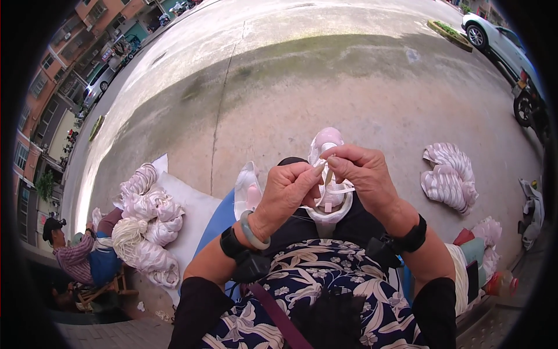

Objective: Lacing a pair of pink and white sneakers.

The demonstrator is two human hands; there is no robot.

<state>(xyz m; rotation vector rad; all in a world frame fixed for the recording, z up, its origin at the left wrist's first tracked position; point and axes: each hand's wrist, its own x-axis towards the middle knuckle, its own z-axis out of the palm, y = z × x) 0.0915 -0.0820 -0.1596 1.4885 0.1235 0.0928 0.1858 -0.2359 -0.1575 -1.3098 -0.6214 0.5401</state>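
Centre of frame: pink-and-white sneaker [329, 206] between the thighs [292, 224] | Grip: left hand [293, 187] and right hand [361, 175], thumb and forefinger pinched on a pale shoelace [329, 174] | Hazard: loosened pinch could drop shoelace; parted thighs could tip sneaker

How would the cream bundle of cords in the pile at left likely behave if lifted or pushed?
The cream bundle of cords would probably be floppy, since its thin strands curve and droop. Pushed, it would likely slump rather than roll: its outline is uneven, and it lies against pink-and-white bundles.
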